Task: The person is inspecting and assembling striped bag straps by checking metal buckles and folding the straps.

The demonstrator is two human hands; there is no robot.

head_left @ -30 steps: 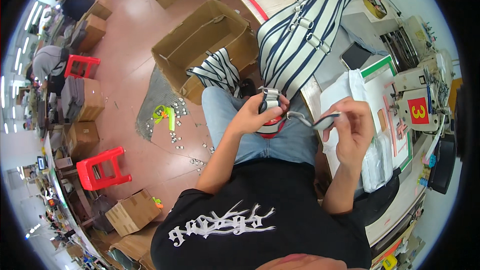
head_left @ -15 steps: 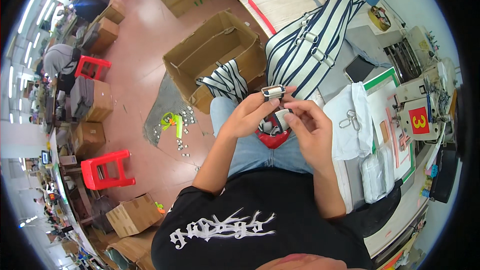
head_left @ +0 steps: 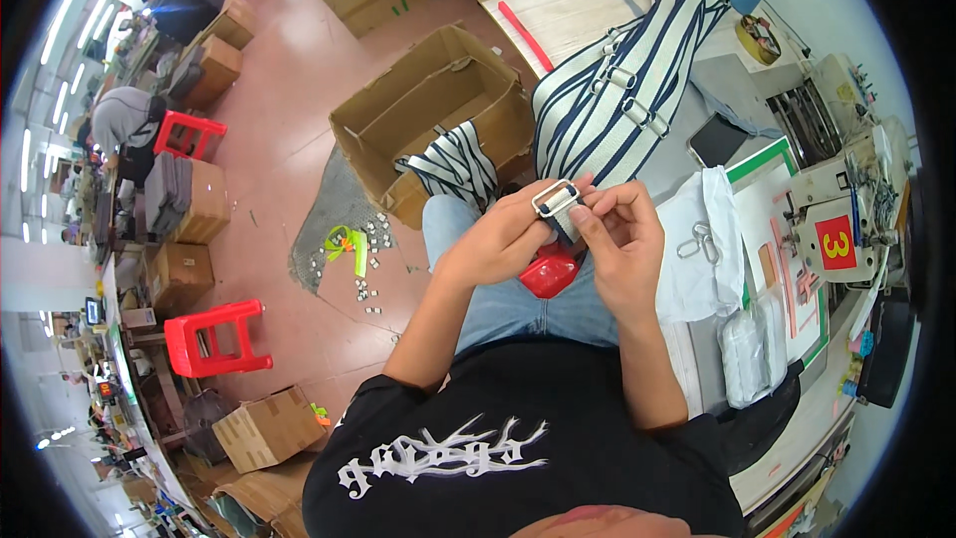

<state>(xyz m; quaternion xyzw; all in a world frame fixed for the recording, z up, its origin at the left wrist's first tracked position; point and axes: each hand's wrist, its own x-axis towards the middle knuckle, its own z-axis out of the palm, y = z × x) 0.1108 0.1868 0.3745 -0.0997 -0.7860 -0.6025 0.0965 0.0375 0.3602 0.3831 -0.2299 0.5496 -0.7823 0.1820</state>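
Observation:
Above my lap, my left hand (head_left: 498, 237) is closed on a rectangular metal slide buckle (head_left: 544, 207). A white-and-navy webbing strap (head_left: 564, 201) passes through that buckle. My right hand (head_left: 629, 249) pinches the strap close to the buckle, thumb on top. Just below the hands, a glossy red object (head_left: 550, 274) rests between my thighs, its kind unclear. Beyond them, a bundle of striped straps (head_left: 588, 130) with metal buckles lies over the table edge. Several loose metal loops (head_left: 699, 243) lie on a white bag to the right.
An open cardboard box (head_left: 398, 120) stands ahead with striped straps (head_left: 458, 164) over its edge. On the right are a sewing machine (head_left: 832, 229), a phone (head_left: 719, 139) and a wrapped white pack (head_left: 749, 364). Small pieces litter a grey mat (head_left: 324, 219); a red stool (head_left: 214, 339) stands left.
The strap end has moved up from the lap to the buckle and now lies through it. My right hand has come closer to my left, and the buckle has turned to show its opening.

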